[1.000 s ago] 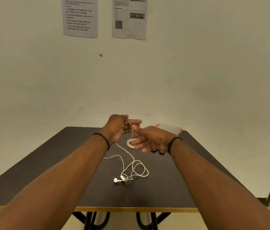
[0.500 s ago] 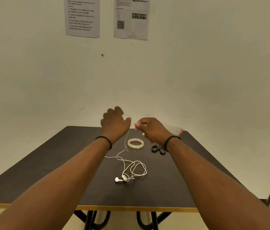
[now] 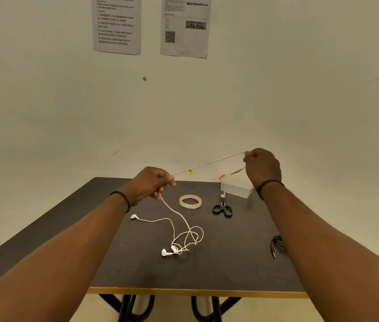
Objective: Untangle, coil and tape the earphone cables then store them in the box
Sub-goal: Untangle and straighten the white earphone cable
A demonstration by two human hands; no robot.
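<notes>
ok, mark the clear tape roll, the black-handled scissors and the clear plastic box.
clear tape roll (image 3: 190, 201): head view, near rim.
black-handled scissors (image 3: 222, 208): head view, between the handle loops.
clear plastic box (image 3: 235, 189): head view, front wall.

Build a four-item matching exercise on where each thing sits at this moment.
Things:
1. white earphone cable
2. tape roll
3. scissors
4. clear box

Places:
A. at the table's far edge, behind the scissors
B. stretched between both hands
C. flat on the table, left of the scissors
D. between tape roll and box

Pairs: 1-B, 2-C, 3-D, 4-A
</notes>
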